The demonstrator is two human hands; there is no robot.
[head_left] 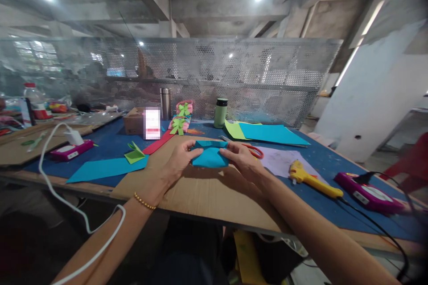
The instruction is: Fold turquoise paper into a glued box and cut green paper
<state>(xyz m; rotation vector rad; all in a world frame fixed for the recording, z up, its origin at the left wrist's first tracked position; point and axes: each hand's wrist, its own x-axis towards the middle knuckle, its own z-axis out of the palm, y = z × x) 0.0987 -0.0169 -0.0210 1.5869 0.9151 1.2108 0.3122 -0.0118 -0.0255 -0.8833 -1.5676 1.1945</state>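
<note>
A folded piece of blue paper is held up between my two hands, just above a sheet of brown cardboard. My left hand pinches its left edge, thumb in front and fingers behind. At the right edge my right hand grips it the same way. A darker folded band runs along the paper's top. Behind my right hand lie scissors with red handles, partly hidden. A light purple sheet is beside them.
To the right lie a yellow glue gun and a purple power strip with cords. Blue sheets and a green flask stand farther back. Leftward are a blue strip, folded green paper and a white cable.
</note>
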